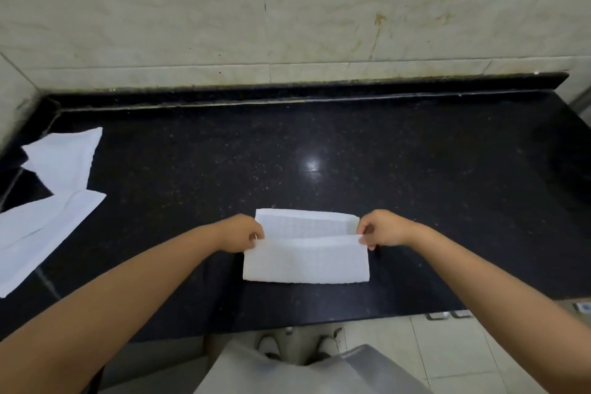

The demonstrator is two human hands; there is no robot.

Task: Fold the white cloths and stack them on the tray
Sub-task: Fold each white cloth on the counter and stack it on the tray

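A white cloth point(305, 257) lies on the black counter near its front edge, partly folded, its near layer doubled over toward the far edge. My left hand point(241, 233) pinches the left corner of that upper layer. My right hand point(383, 230) pinches the right corner. The folded edge runs between both hands, short of the cloth's far edge. Two more white cloths lie at the far left: one point(64, 158) further back, one point(38, 233) nearer and partly out of view. No tray is in view.
The black stone counter point(319, 153) runs to a raised back lip and a tiled wall point(287, 9). Its left side meets a wall corner. The front edge lies just below the cloth, with floor tiles and my feet point(295, 345) beneath.
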